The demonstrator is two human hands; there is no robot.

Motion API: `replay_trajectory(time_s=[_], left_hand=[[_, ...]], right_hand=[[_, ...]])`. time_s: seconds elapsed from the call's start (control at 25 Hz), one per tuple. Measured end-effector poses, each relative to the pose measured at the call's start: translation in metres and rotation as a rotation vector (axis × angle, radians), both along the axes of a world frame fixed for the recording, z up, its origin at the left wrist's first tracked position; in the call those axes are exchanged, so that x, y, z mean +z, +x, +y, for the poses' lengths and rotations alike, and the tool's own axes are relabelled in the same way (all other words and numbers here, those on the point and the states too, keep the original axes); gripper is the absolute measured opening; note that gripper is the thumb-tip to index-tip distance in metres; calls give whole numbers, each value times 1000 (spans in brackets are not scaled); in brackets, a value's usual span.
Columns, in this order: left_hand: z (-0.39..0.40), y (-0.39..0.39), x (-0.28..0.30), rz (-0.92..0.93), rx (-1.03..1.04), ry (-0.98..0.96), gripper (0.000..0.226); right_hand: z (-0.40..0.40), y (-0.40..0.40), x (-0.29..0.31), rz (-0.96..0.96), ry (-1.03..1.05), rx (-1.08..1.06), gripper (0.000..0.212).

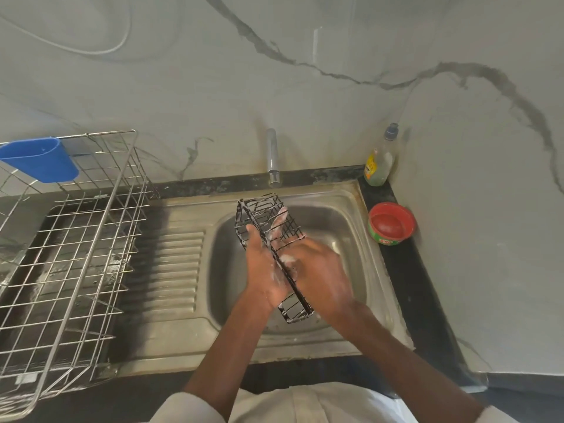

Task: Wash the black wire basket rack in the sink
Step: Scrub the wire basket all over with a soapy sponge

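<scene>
Black wire basket rack (268, 239) is hanging tilted over the steel sink (351, 203), below the tap (272, 157). I am gripping its long side with my left hand (265, 270), fingers reaching through the wires. My right hand (320, 270) is pressing against its other side, soapy and blurred, so I cannot tell whether it is grasping anything. A dish-soap bottle (380, 160) and red tub (392, 223) are standing on the worktop (412, 285) to the right.

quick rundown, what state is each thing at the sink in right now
black wire basket rack: held tilted over the sink, soapy
left hand: grips the rack, sudsy
right hand: on the rack's other side, grip unclear
faucet: no water visible
soap bottle: upright, capped
red tub: open
dish rack: nothing visibly on its wires
</scene>
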State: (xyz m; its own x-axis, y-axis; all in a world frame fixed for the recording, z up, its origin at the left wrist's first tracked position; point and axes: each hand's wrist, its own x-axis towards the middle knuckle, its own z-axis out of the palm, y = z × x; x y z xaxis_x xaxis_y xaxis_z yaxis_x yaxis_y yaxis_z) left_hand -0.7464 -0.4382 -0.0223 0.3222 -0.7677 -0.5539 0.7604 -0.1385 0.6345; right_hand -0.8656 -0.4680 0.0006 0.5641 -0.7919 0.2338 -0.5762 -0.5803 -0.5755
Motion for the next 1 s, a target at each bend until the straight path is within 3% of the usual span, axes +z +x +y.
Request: replay_trajectory(time_s=[0.12, 0.24, 0.4, 0.52, 0.68, 0.8, 0.92, 1.0], left_hand=[[-2, -3, -2, -27, -32, 50, 83], [-4, -5, -2, 5, 18, 34, 79], [-8, -5, 0, 18, 50, 40, 78], [-7, -11, 6, 46, 42, 48, 76], [1, -13, 0, 1, 4, 29, 74], [3, -10, 6, -15, -28, 13, 75], [5, -7, 5, 45, 29, -11, 75], [4, -5, 2, 28, 42, -6, 74]], right_hand=[[-11, -17, -4, 23, 74, -238, 40], [11, -17, -5, -26, 22, -55, 36], [7, -21, 0, -76, 95, -298, 35], [13, -2, 8, -151, 132, -135, 41], [-6, 1, 7, -45, 116, 27, 46], [-5, -3, 9, -37, 79, -45, 36], [7, -5, 4, -34, -14, 55, 25], [1, -7, 4, -25, 41, -84, 27]])
